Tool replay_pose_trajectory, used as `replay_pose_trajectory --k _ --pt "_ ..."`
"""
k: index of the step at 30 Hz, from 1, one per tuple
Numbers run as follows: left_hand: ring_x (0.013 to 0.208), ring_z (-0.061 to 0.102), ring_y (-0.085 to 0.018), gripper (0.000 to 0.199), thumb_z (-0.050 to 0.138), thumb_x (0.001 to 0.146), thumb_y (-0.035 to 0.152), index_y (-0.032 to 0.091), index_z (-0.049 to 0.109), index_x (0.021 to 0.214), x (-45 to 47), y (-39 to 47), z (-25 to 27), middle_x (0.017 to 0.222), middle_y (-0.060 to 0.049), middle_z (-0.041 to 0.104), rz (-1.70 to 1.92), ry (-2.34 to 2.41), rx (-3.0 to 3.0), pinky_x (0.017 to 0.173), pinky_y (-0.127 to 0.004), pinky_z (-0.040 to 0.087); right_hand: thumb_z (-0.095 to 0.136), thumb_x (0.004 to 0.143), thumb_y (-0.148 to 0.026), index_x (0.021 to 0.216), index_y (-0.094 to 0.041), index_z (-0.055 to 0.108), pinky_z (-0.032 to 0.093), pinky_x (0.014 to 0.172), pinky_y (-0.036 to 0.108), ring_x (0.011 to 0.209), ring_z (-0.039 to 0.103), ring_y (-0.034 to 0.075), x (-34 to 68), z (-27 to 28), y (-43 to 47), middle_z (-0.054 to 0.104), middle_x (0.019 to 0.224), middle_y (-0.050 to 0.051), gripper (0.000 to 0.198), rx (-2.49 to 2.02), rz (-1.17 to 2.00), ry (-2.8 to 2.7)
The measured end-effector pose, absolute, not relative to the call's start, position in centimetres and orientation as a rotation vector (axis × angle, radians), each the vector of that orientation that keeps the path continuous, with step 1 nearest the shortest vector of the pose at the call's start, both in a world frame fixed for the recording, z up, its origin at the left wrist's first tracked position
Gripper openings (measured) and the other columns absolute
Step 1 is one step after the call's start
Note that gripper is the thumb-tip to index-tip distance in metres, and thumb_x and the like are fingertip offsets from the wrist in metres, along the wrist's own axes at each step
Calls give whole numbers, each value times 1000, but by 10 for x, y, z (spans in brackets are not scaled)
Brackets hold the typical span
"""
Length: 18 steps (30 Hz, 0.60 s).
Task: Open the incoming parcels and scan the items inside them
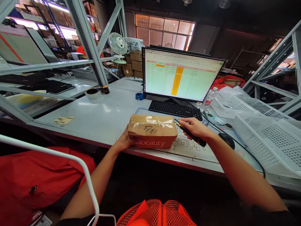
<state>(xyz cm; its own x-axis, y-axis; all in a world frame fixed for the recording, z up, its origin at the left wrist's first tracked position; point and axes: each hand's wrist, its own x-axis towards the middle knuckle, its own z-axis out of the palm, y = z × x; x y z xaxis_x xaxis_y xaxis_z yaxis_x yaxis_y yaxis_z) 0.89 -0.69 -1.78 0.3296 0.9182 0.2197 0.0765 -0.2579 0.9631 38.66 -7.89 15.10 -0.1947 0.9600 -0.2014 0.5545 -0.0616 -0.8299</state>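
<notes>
A taped cardboard box with handwriting on top and "beauty" printed on its red front sits at the desk's front edge. My left hand grips the box's left end, its thumb on the front face and its other fingers hidden behind. In my right hand is a black and yellow box cutter, its tip close to the box's upper right edge. Whether the tip touches the tape, I cannot tell. Under the box lies a desk mat with line drawings.
Behind the box stand a keyboard and a monitor showing a spreadsheet. To the right are a mouse, its cable and white perforated baskets. Tape rolls lie at the left back. A white metal bar crosses the lower left.
</notes>
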Motion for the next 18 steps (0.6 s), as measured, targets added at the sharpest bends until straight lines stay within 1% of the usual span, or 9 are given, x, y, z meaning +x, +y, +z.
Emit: replay_pose_trajectory --k 3,5,7,10,14,16,18 --pt "141 57 -44 89 93 69 64 13 62 134 9 -8 -16 136 -18 70 1038 985 1652 122 -63 44 57 105 -58 123 -21 71 44 39 20 44 56 12 388 152 -90 59 62 -3 44 -1586 1215 -1811" --pt "139 59 -44 86 93 67 66 15 63 130 10 -10 -12 135 -18 70 1039 1020 1676 122 -62 45 58 103 -62 126 -20 71 44 39 19 45 56 11 390 151 -98 59 62 -3 49 -1564 1252 -1829" --pt "135 60 -45 90 94 62 69 18 63 130 12 -11 -6 131 -16 72 1068 1044 1688 120 -61 48 59 102 -65 134 -20 69 45 40 19 45 56 12 392 150 -105 59 63 -3 55 -1549 1310 -1818" --pt "132 62 -47 101 97 55 69 19 60 135 16 -13 1 130 -17 73 1084 1049 1653 117 -60 51 60 100 -67 141 -19 64 46 41 20 46 56 12 393 147 -113 59 63 -4 63 -1533 1366 -1799" --pt "136 60 -45 110 97 58 64 15 52 146 22 -13 0 140 -21 68 1123 948 1541 119 -61 48 61 98 -72 127 -18 68 46 42 20 46 54 11 390 142 -119 59 64 -4 62 -1463 1374 -1815" --pt "140 58 -43 111 97 61 60 15 47 150 21 -13 -2 145 -22 64 1144 908 1543 121 -59 46 63 96 -74 123 -18 67 46 43 21 47 54 11 390 138 -120 60 65 -4 62 -1452 1346 -1766" --pt "138 59 -41 113 96 63 57 16 42 153 17 -17 4 147 -20 62 1161 936 1560 119 -55 49 67 93 -72 121 -18 65 48 45 21 48 56 11 392 131 -119 61 66 -3 61 -1471 1327 -1673"
